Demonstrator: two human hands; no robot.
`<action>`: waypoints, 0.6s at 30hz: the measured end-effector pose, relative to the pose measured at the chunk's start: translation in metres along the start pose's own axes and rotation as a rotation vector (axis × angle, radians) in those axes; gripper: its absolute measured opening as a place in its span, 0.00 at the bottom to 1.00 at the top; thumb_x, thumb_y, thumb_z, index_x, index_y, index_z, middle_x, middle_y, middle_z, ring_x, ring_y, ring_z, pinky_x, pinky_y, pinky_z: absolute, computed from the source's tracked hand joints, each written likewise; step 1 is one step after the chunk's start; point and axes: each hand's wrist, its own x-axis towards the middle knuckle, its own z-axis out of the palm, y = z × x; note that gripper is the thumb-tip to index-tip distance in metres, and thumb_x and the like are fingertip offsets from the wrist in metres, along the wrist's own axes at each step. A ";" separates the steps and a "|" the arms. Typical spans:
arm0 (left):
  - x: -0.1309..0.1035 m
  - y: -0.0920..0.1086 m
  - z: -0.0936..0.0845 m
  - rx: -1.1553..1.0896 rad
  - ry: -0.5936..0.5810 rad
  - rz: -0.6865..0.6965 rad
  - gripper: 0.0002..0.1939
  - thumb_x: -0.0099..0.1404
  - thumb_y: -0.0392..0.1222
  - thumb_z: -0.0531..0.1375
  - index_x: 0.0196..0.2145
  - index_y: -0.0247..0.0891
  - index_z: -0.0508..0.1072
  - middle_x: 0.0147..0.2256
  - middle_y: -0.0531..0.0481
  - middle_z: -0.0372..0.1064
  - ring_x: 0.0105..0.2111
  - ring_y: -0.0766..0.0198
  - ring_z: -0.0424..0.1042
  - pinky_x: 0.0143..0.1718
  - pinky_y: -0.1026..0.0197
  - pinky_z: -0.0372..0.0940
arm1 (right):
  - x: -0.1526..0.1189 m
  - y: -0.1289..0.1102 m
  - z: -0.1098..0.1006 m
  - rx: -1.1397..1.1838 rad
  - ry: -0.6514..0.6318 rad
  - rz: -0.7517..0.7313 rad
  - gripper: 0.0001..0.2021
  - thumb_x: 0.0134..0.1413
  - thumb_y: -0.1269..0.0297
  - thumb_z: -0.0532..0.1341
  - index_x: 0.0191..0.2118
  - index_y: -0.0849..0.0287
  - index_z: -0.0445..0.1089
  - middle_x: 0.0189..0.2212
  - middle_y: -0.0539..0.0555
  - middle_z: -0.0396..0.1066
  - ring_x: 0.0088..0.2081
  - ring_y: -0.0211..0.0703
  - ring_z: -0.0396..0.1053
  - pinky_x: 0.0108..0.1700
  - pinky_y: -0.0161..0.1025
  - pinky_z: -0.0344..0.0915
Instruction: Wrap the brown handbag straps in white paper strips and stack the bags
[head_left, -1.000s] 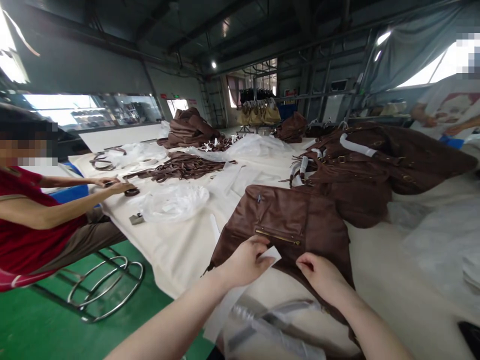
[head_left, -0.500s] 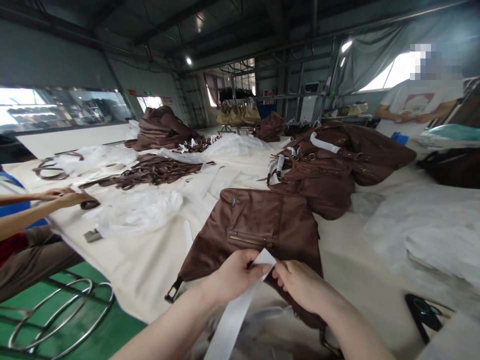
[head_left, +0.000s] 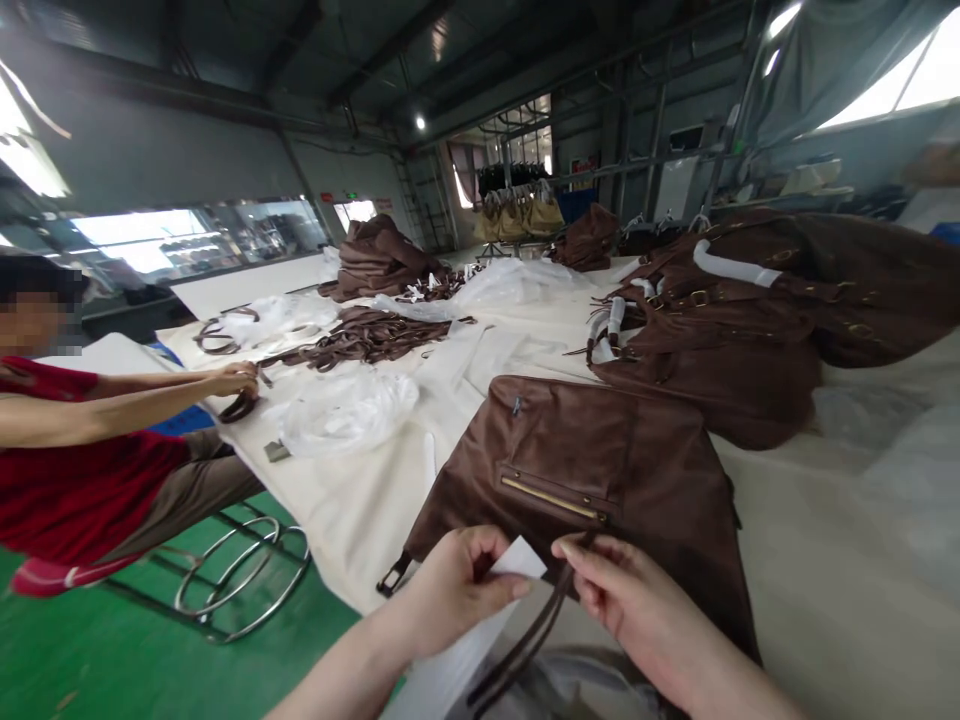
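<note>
A strip of white paper (head_left: 469, 655) is pinched between the thumb and fingers of my left hand (head_left: 457, 590), its pointed end sticking out past the thumb. My right hand (head_left: 619, 590) grips thin brown leather cords (head_left: 529, 645), which hang down across the strip. Both hands are over the near edge of a brown leather bag (head_left: 559, 440), which lies flat with its brass zip facing up. Clear plastic (head_left: 577, 690) shows below my hands, partly hidden by them.
More brown bags (head_left: 742, 320) with white-wrapped handles lie to the right. Brown straps (head_left: 367, 340) and crumpled plastic (head_left: 349, 410) cover part of the table (head_left: 337, 510) at left. A seated co-worker in a red shirt (head_left: 82, 470) handles a strap at the left edge.
The view has swung left, bringing more of the co-worker into sight. My right hand has come away from the paper strip and now has leather cords in its fingers.
</note>
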 end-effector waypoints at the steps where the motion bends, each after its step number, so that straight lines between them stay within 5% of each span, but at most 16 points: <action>1: 0.000 -0.006 -0.003 -0.025 0.006 -0.020 0.19 0.57 0.52 0.63 0.27 0.33 0.65 0.25 0.54 0.56 0.26 0.70 0.54 0.25 0.67 0.51 | 0.000 -0.001 -0.001 -0.004 0.001 -0.009 0.14 0.36 0.60 0.73 0.30 0.63 0.77 0.21 0.49 0.67 0.22 0.26 0.57 0.24 0.25 0.55; 9: -0.017 -0.023 -0.022 0.231 0.038 0.072 0.19 0.59 0.53 0.61 0.24 0.32 0.69 0.24 0.52 0.62 0.24 0.70 0.58 0.25 0.67 0.52 | -0.002 -0.009 -0.002 0.126 0.051 -0.126 0.08 0.41 0.62 0.71 0.29 0.60 0.76 0.31 0.52 0.73 0.26 0.31 0.66 0.28 0.27 0.66; 18: -0.032 -0.030 -0.025 0.160 -0.144 0.081 0.17 0.59 0.51 0.62 0.27 0.32 0.72 0.23 0.53 0.63 0.23 0.72 0.57 0.24 0.68 0.52 | 0.002 -0.015 -0.003 0.180 0.219 -0.197 0.10 0.40 0.63 0.72 0.30 0.61 0.76 0.29 0.51 0.73 0.23 0.30 0.67 0.25 0.25 0.68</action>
